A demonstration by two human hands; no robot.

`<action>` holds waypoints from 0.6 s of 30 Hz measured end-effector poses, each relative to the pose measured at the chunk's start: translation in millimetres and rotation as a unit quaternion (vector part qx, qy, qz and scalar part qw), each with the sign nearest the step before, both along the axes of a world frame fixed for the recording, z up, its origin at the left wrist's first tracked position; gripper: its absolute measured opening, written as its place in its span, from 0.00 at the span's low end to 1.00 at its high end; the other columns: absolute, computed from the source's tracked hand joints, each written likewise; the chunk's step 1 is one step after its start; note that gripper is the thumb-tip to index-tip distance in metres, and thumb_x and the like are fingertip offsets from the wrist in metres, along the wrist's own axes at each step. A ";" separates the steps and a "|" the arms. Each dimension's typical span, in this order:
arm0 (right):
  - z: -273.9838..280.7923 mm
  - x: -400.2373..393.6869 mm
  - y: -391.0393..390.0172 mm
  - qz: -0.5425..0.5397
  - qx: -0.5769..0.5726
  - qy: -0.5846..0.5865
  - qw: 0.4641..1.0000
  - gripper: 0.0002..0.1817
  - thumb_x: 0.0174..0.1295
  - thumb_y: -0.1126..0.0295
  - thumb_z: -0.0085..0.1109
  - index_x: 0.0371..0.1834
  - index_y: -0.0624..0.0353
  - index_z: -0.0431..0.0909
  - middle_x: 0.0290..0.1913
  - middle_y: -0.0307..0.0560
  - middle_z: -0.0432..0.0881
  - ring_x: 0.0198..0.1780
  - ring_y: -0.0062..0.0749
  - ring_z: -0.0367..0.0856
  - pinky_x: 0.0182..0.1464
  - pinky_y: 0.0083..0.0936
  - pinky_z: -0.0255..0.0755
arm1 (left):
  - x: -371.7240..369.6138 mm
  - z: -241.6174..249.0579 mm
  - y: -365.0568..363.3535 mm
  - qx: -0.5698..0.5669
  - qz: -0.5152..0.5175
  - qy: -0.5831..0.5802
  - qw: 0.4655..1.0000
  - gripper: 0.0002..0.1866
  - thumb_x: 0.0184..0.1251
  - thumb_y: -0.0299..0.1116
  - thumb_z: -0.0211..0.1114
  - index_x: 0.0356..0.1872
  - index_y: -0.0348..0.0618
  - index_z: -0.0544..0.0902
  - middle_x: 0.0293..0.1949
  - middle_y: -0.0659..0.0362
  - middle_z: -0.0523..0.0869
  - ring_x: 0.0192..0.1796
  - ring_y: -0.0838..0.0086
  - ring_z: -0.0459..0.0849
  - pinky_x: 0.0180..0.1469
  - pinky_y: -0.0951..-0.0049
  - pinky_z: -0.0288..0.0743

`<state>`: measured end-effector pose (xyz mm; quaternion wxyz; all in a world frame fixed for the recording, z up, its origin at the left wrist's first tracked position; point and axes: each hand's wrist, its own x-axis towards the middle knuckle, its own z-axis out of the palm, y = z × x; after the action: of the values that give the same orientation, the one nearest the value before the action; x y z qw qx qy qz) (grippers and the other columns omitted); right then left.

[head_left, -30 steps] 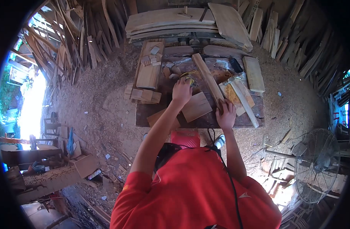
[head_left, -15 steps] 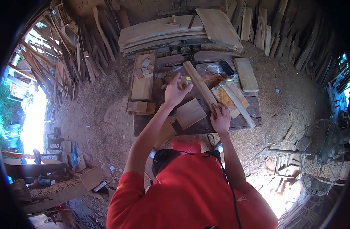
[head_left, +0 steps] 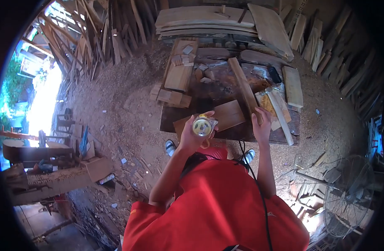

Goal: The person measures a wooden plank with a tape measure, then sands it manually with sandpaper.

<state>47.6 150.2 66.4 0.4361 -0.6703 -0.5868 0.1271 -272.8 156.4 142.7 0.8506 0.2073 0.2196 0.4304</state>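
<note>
My left hand (head_left: pixel 191 136) is closed round a round, clear, tape-like roll (head_left: pixel 202 126) with yellow at its edge, held up in front of the table's near edge. My right hand (head_left: pixel 262 125) has its fingers apart, beside the lower end of a long wooden strip (head_left: pixel 243 83) lying on the dark table (head_left: pixel 167 119). Whether its fingertips touch the strip cannot be made out. Between my hands lies a flat brown board (head_left: pixel 227 116). Right of the strip, a pale narrow bar (head_left: pixel 280 117) rests across a yellowish wooden piece (head_left: pixel 267 103).
Small wood blocks (head_left: pixel 187 50) sit on a board at the table's left. A black object (head_left: pixel 274 74) lies near the right-hand plank (head_left: pixel 292 86). Large planks (head_left: pixel 206 19) are stacked beyond. A fan (head_left: pixel 349 196) stands at the lower right.
My left hand has taken hold of the round roll and drawn it back toward my body. My right hand has lifted from its flatter rest on the strip's near end. The camera view has shifted.
</note>
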 end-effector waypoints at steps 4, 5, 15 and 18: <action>68.6 -43.4 5.6 0.225 -0.078 0.209 0.949 0.13 0.81 0.72 0.64 0.64 0.63 0.87 0.51 0.46 0.94 0.53 0.27 0.91 0.58 0.27 0.82 | -9.7 -0.8 -9.3 0.045 0.023 0.011 0.999 0.33 0.92 0.53 0.43 0.81 0.37 0.72 0.52 0.49 0.89 0.51 0.66 0.89 0.56 0.62 0.84; 85.6 -55.2 4.3 0.269 -0.102 0.209 0.935 0.14 0.82 0.72 0.62 0.64 0.64 0.86 0.52 0.45 0.93 0.54 0.26 0.91 0.60 0.27 0.82 | -11.4 -2.9 -10.4 0.072 0.024 0.027 0.997 0.32 0.92 0.51 0.45 0.82 0.38 0.72 0.53 0.50 0.89 0.52 0.67 0.90 0.58 0.62 0.85; 75.4 -102.8 -4.5 0.355 -0.304 0.243 0.850 0.17 0.84 0.57 0.64 0.51 0.63 0.84 0.44 0.42 0.90 0.49 0.23 0.89 0.54 0.26 0.81 | -27.8 1.0 -28.0 0.367 0.028 0.487 0.792 0.40 0.77 0.48 0.70 0.85 0.46 0.69 0.56 0.45 0.89 0.59 0.49 0.91 0.64 0.55 0.82; 60.3 -107.4 -4.3 0.364 -0.319 0.283 0.828 0.20 0.81 0.53 0.67 0.49 0.63 0.83 0.41 0.46 0.91 0.45 0.25 0.90 0.51 0.28 0.82 | -27.8 0.9 -35.7 0.393 0.027 0.519 0.759 0.44 0.72 0.50 0.76 0.85 0.48 0.69 0.59 0.44 0.89 0.60 0.47 0.91 0.64 0.53 0.83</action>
<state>-59.7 145.9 126.7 0.2669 -0.4444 -0.5660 0.6411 -300.6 120.7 143.6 0.4390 0.7087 0.4444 0.3280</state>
